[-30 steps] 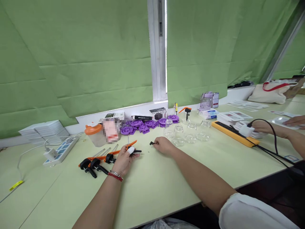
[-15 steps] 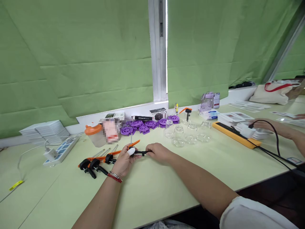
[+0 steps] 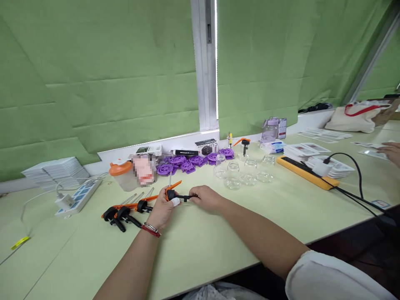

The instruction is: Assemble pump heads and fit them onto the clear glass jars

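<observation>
Held above the table is a black-and-orange bottle pump head (image 3: 170, 194), with a thin metal tube and a long orange lever sticking out of it. My left hand (image 3: 161, 210) is closed around its round black part, the thumb wrapped in white. At the other end, my right hand (image 3: 206, 197) pinches the narrow black piece (image 3: 184, 197) that extends from the head; its fingertips are partly hidden. Left of my left hand lie several similar pump heads (image 3: 124, 213) with orange levers and metal tubes. Several clear glass bottles (image 3: 233, 175) stand beyond my right hand.
Purple plastic wheel-shaped parts (image 3: 187, 163) are heaped near the wall. An orange-lidded cup (image 3: 121, 175) and a white power strip (image 3: 81, 198) stand at left. At right lie a yellow power strip (image 3: 304, 171), cables and stacked white cards (image 3: 336, 166). Another person's hand (image 3: 392, 151) is at far right.
My left hand has turned the pump head slightly, and the wrapped thumb has slid lower along it. At right, the other person's hand has withdrawn from the card stack.
</observation>
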`<state>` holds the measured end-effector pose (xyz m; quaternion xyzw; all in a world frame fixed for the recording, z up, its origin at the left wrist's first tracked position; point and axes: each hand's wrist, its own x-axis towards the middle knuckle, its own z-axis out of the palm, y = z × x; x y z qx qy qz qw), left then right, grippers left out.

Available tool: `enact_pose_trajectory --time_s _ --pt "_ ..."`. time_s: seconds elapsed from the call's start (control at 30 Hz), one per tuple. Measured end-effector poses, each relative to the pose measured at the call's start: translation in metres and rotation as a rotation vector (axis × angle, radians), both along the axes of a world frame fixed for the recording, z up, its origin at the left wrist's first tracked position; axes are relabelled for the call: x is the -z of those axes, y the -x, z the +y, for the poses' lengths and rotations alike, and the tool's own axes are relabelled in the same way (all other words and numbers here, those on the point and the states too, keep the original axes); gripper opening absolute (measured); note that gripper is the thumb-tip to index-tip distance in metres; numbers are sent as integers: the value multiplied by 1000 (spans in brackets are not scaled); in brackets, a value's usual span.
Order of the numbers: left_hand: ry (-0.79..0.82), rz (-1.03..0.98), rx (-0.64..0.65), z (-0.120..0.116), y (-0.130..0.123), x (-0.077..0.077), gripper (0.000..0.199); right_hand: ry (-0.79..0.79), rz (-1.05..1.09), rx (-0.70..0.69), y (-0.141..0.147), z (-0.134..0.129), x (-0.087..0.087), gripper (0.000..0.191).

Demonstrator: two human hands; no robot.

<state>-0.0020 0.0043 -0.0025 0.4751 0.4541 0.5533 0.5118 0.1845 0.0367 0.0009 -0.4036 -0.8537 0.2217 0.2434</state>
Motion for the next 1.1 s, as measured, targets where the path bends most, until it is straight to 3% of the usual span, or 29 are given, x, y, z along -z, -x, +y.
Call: enact_pose_trajectory --time_s 0.17,0.47,0.63,0.87,1.1 --pt "-17 59 -45 0 -1 0 49 -9 26 6 4 -3 1 12" --pt "-5 52 24 -1 1 3 57 27 42 31 7 -3 8 18" --pt "12 23 25 -2 0 -1 60 -48 109 -29 7 -5 9 28" --pt "55 23 21 -4 -1 -5 56 -122 70 -32 8 -5 9 27" --pt "38 37 23 -1 3 -1 61 -43 131 -38 8 -6 12 26"
